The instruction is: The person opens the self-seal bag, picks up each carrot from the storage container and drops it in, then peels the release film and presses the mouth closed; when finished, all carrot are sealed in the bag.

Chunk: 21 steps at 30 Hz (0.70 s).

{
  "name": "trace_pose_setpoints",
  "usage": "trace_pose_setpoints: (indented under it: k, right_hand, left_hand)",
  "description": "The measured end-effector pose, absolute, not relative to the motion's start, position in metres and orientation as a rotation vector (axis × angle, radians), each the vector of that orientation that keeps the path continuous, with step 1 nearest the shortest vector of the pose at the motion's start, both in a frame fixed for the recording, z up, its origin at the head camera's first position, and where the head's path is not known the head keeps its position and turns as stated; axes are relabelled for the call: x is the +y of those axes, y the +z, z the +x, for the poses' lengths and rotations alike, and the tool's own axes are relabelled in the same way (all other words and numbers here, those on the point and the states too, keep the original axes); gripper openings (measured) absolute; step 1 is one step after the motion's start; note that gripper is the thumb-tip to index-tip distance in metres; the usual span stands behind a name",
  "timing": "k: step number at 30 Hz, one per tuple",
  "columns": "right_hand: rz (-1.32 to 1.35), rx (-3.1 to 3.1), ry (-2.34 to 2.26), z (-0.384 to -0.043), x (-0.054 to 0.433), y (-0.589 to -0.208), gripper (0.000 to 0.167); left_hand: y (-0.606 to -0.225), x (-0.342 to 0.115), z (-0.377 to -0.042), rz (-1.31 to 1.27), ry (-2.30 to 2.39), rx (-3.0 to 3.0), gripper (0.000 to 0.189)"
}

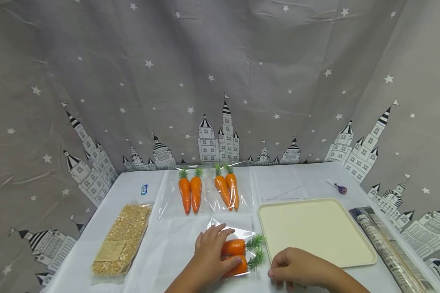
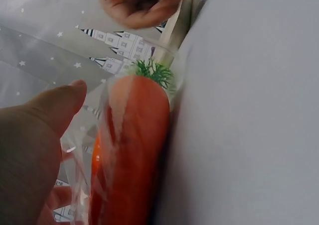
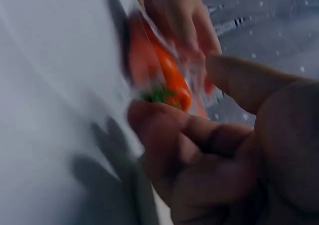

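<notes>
Two orange carrots (image 1: 235,247) with green tops lie side by side in a clear plastic bag, tops pointing right. My left hand (image 1: 212,253) rests over the bag's left part with fingers spread. In the left wrist view its thumb stands apart from the carrot (image 2: 137,130), and some fingers are hidden behind the plastic. My right hand (image 1: 297,266) is just right of the green tops, at the tray's near left corner. Its fingers bend loosely in the right wrist view, thumb apart from them, with nothing visible between. The cream tray (image 1: 315,232) lies beside it.
Two bagged pairs of carrots (image 1: 190,191) and carrots (image 1: 227,189) lie at the back. Left are a bag of yellow grains (image 1: 123,236) and a small blue packet (image 1: 144,189). Right are a lollipop (image 1: 340,188) and a long wrapped roll (image 1: 386,248). A grey curtain (image 1: 161,81) hangs behind.
</notes>
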State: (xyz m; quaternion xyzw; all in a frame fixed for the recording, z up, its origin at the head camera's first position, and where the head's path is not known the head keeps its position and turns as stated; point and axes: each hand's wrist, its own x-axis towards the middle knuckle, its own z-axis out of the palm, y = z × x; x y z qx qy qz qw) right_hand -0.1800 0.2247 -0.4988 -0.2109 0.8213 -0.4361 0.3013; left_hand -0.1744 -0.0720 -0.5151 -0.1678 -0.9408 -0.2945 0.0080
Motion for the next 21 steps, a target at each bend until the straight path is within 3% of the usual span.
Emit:
trace_pose_setpoints:
  k: [5,14,21]
  right_hand:
    - [-0.549,2.025,-1.219,-0.159,0.206,-0.509,0.019]
    - [-0.29,1.764,-1.515,-0.152,0.188,-0.528,0.032]
    - [-0.153,1.692,-1.637,-0.149,0.181,-0.529,0.028]
  left_hand:
    - [-0.507,-0.068,-0.175,-0.467,-0.924,-2.971,0.07]
    - [-0.494,-0.064,-0.177,-0.414,-0.84,-3.017,0.066]
    - [-0.479,-0.065,-0.205,-0.336,-0.755,-3.031,0.057]
